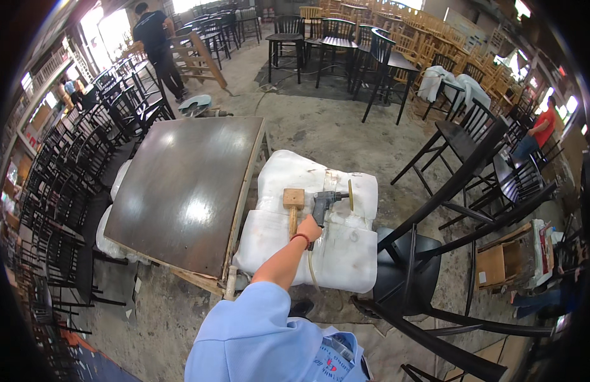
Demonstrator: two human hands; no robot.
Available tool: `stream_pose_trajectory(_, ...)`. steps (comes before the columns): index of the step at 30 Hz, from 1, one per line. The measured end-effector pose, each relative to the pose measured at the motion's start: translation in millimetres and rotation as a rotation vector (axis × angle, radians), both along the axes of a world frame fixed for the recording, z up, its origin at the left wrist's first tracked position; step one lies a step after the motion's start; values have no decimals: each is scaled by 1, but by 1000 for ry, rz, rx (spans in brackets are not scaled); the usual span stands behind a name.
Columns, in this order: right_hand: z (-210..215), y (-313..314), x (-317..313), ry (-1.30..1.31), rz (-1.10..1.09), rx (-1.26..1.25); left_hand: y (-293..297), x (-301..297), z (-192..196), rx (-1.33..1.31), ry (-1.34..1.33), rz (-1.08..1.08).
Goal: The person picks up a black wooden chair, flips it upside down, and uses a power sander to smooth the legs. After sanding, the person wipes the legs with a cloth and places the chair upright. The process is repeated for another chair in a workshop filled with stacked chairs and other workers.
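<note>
My left hand [309,228] reaches forward and is closed round the handle of a dark grey pistol-grip power tool [322,207]. A thin yellowish disc [351,195], seen edge-on, sits at the tool's right end. From below the handle a pale hose [312,270] runs down over the padding. Just left of the tool lies a wooden mallet [294,198] with a block head, its handle partly behind my hand. Both rest on a surface wrapped in white padding [276,172]. My right hand is out of sight.
A dark brown tabletop [187,191] stands close on the left. Black chairs [406,270] crowd the right, one tipped over. An open cardboard box [498,264] is beyond them. Many chairs fill the far side. One person [156,41] stands back left, another [542,127] far right.
</note>
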State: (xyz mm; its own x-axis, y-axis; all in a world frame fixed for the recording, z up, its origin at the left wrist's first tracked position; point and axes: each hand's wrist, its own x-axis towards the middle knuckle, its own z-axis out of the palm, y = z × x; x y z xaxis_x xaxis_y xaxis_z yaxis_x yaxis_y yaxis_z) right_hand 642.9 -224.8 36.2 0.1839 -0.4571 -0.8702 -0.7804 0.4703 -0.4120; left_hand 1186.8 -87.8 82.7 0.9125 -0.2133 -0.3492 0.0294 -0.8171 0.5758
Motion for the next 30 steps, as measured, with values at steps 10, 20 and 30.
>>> stream_pose_trajectory(10,16,14,-8,-252,138,-197,26,-64,106,-742,356,-46)
stream_pose_trajectory(20,84,84,36,-730,-627,202,40,-286,131,-80,278,-1210)
stream_pose_trajectory(30,69,95,-41,-677,-1236,-55,19,-437,120,-90,-161,-1988)
